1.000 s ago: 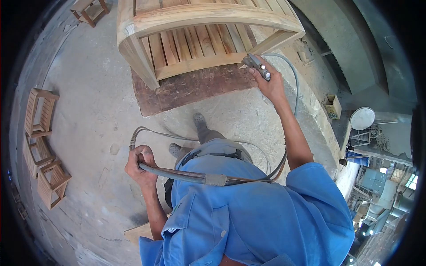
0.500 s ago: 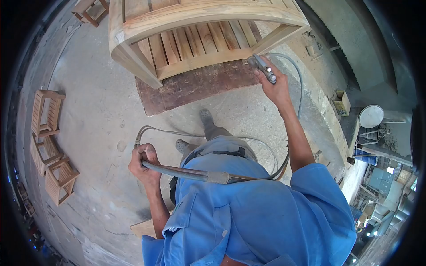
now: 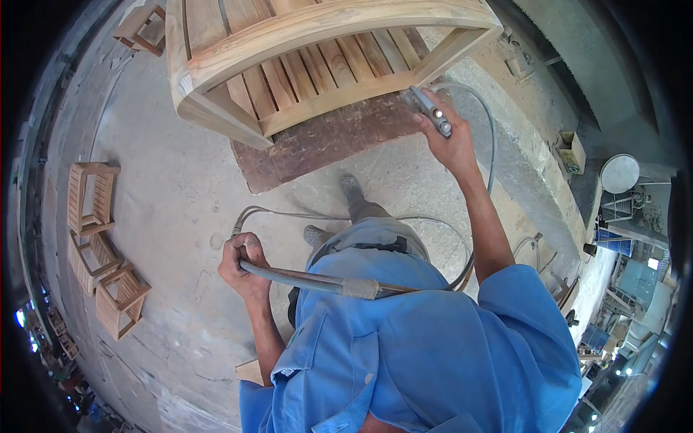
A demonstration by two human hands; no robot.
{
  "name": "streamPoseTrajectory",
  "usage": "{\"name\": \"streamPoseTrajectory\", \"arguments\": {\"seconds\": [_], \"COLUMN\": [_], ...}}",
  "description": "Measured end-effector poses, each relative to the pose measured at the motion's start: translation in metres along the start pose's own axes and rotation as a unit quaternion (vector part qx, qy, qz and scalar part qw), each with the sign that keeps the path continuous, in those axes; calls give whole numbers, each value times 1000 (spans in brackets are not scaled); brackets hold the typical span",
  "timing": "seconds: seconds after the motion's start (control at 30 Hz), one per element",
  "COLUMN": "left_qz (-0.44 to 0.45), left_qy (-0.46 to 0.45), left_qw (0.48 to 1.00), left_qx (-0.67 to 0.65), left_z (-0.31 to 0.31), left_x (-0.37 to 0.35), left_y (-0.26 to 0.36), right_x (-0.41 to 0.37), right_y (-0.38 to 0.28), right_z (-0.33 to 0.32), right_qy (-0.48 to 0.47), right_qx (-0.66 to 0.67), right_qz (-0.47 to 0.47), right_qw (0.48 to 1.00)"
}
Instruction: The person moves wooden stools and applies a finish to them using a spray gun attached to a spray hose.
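My left hand (image 3: 244, 265) is closed around a thick grey hose (image 3: 292, 277), which runs across the front of my blue shirt. In my right hand (image 3: 450, 141) is a silver metal air tool (image 3: 432, 112) with a thin hose attached; its exact kind is hard to make out. The tool is close to the lower front rail of a slatted wooden bench (image 3: 339, 97), near one of its legs. Whether tool and wood touch cannot be seen. The bench stands on a worn brown board (image 3: 289, 169).
Several small slatted wooden pieces (image 3: 94, 198) stand on the concrete floor (image 3: 166, 252) at the left, and another wooden piece (image 3: 141, 29) at the upper left. Hose loops (image 3: 332, 216) lie around my feet. A cardboard box (image 3: 572, 153) and a round-topped stool (image 3: 620, 174) are at the right.
My view has turned slightly, so the floor, the small wooden pieces and my left hand appear farther right. Both hands keep their hold, and the tool stays near the bench's lower rail.
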State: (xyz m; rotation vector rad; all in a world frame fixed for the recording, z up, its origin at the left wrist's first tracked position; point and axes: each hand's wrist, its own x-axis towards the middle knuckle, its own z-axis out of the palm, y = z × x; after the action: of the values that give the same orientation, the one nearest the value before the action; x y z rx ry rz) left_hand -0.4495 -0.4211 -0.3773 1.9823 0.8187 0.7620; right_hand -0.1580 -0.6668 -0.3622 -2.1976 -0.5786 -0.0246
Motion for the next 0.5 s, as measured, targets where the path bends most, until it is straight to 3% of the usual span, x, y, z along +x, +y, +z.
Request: {"name": "streamPoseTrajectory", "arguments": {"seconds": [0.1, 0.2, 0.5], "left_qz": [12, 10, 25], "left_qy": [6, 5, 36], "left_qw": [1000, 1000, 999], "left_qx": [4, 5, -3], "left_z": [-1, -2, -5], "left_x": [3, 4, 3], "left_y": [0, -2, -5], "right_x": [2, -10, -4], "right_y": [6, -8, -10], "right_z": [8, 19, 41], "right_qy": [-1, -58, -37], "right_qx": [-1, 100, 62], "right_qz": [7, -44, -60], "right_qw": [1000, 992, 996]}}
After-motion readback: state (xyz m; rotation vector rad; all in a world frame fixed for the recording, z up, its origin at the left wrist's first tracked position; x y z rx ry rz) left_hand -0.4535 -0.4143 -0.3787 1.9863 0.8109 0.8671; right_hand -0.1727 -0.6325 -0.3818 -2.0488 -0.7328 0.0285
